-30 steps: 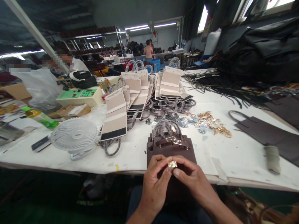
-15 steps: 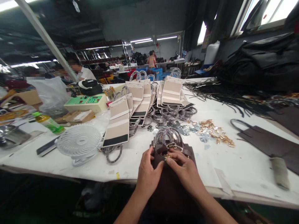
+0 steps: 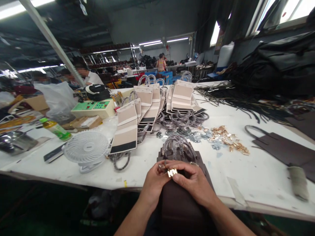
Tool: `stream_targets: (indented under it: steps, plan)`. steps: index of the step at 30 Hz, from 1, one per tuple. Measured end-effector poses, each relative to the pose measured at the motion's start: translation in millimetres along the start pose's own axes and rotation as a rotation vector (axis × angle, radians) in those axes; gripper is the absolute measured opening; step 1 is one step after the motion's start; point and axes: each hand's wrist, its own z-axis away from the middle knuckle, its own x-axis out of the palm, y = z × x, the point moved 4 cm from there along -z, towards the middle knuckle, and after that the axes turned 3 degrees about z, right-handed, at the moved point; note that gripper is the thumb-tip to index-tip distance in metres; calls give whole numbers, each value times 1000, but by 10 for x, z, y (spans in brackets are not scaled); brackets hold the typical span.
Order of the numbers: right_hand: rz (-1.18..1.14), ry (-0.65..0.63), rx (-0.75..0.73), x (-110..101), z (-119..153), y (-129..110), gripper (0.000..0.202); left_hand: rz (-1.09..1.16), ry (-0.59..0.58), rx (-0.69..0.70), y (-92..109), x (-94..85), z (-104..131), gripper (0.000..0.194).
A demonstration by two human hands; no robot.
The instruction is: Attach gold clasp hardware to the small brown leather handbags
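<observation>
Our right grip (image 3: 190, 178) is nearly closed, pinching a gold metal piece (image 3: 172, 172); our left grip (image 3: 156, 177) curls at its other side, fingers bent, both wrists angled inward; the piece sits above the dark brown bag (image 3: 184, 196) at the tabletop's (image 3: 137, 172) near edge; beyond lie loose gold fittings (image 3: 230, 139) and beige panels (image 3: 126, 126).

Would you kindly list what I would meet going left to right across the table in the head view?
Metal pot, green-capped bottle, white fan, brown bag with wrapped handles, gold fittings, flat brown piece.
</observation>
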Motion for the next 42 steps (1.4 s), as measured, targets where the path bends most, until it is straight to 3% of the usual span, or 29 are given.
stream_targets:
  steps: [3, 6, 11, 14, 18, 21, 28, 32, 42]
  plan:
    - [-44, -26, 41, -74, 8, -13, 24, -96, -125, -80, -27, 131, 10, 49]
    - [1, -4, 69, -175, -8, -21, 27, -123, -135, -117, -62, 190, -54, 51]
    - [314, 261, 63, -559, 0, -60, 27, 5, -32, -182, -91, 160, -240, 51]
    - [525, 343, 56, -810, 39, -37, 26, -8, -55, -180, -81, 156, -299, 48]
    - [711, 238, -11, -953, 60, 68, 23, -13, -121, -204, -70, 167, -347, 47]
    - [748, 125, -37, -946, 48, 148, 22, -158, -125, -151, -32, 159, -419, 48]
    - [794, 38, -8, -938, -40, 168, 24, -391, -6, 0, 52, 239, -536, 39]
    - [842, 13, -15, -970, -55, 214, 29, -253, 6, -68, -30, 233, -545, 42]
    - [993, -16, -14, -948, -114, 259, 26, 297, -133, -313, -198, 224, -573, 41]
